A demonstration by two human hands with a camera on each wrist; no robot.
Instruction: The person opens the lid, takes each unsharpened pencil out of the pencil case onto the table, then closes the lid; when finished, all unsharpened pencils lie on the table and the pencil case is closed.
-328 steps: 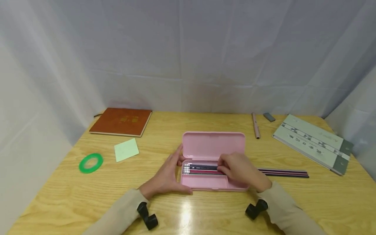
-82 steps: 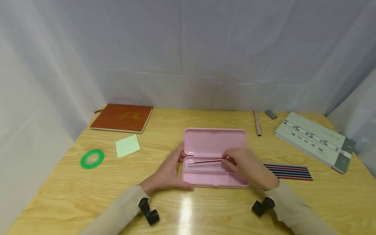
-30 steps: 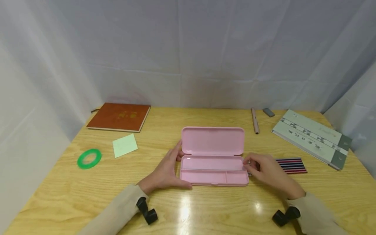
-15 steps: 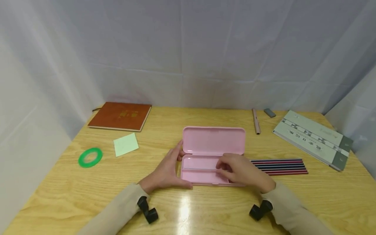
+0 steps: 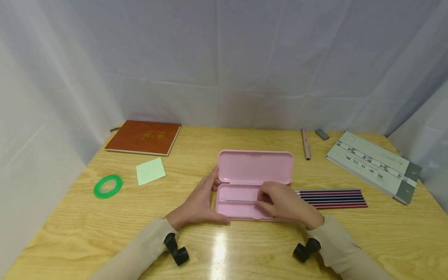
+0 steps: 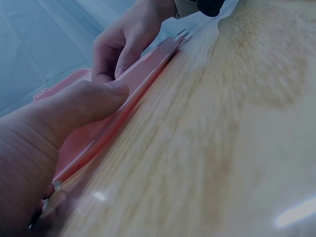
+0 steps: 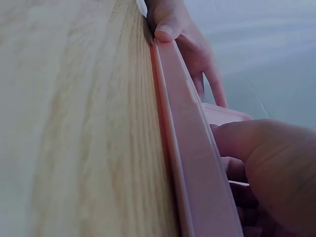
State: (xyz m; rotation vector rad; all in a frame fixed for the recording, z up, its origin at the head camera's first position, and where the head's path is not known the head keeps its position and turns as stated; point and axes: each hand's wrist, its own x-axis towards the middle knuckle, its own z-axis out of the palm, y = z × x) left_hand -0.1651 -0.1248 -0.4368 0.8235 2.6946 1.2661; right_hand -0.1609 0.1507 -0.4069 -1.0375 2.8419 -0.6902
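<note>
A pink pencil case [image 5: 255, 167] lies open on the table, lid tilted back, its lower tray split by a divider. My left hand [image 5: 197, 206] steadies the left end, thumb along the front edge and fingers behind; in the left wrist view its thumb [image 6: 106, 96] rests on the front rim. My right hand [image 5: 285, 202] reaches into the tray with curled fingers, its thumb and fingertips pinching a thin greyish pencil [image 5: 238, 201] that lies along the divider; the gripped part is hidden. Just right of the case, several dark and red pencils [image 5: 336, 198] lie in a flat row.
At the back left lie a brown notebook [image 5: 143, 136], a pale green sticky note [image 5: 150, 172] and a green tape ring [image 5: 98, 190]. A pink pen [image 5: 306, 144], a grey eraser [image 5: 322, 134] and a grey-green notebook [image 5: 371, 167] lie at the back right.
Pencils have gone from the case to the row on the right. One second ago my right hand was over that row; it has come back left into the tray. My left hand stays put.
</note>
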